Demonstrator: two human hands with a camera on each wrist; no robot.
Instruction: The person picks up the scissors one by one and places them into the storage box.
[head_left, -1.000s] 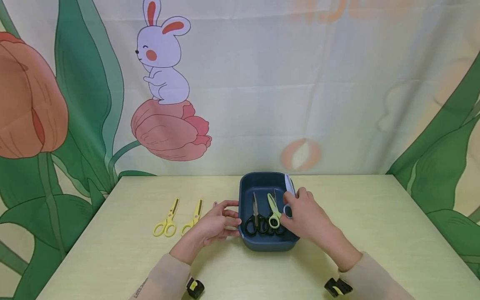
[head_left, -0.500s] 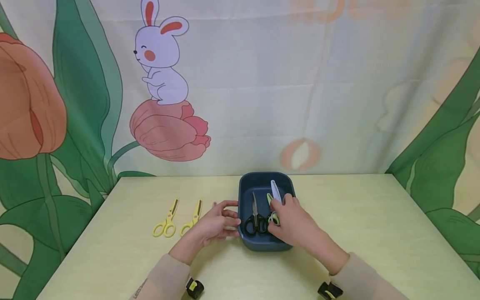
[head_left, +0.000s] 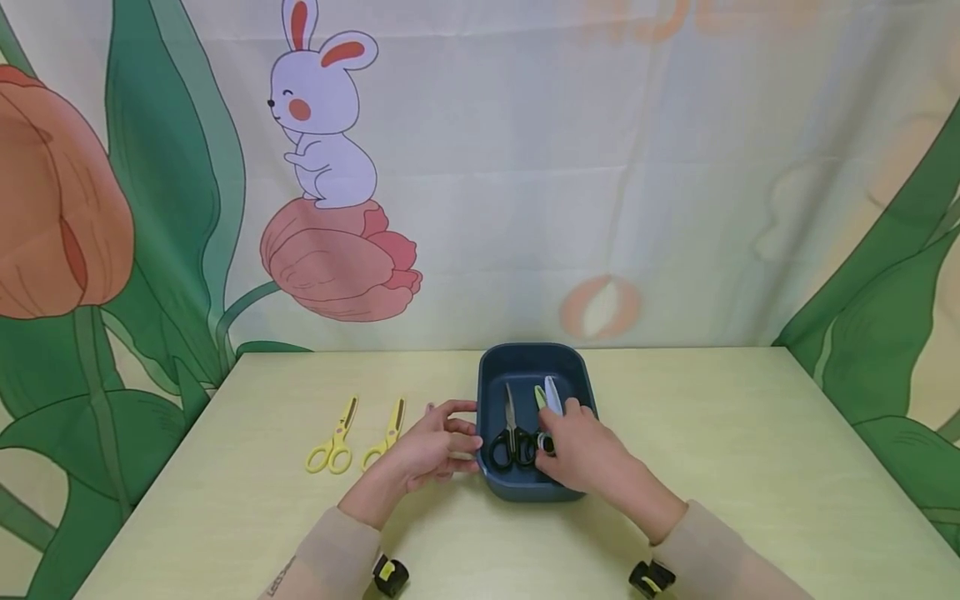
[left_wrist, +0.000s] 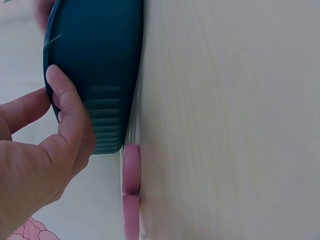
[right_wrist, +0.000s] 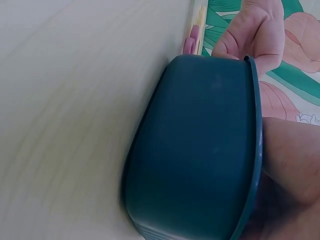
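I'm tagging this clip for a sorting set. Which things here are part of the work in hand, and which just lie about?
In hand:
- dark blue bin, left hand steadying its side
- white-bladed scissors, right hand lowering them into the bin
- black scissors and green scissors, in the bin

Lying about:
- two yellow scissors on the table
- pink scissors beside the bin

Right of the blue bin (head_left: 495,367) the table (head_left: 750,450) lay open; left, two yellow scissors (head_left: 332,442) (head_left: 386,437) and the left hand (head_left: 431,446) blocked passage.
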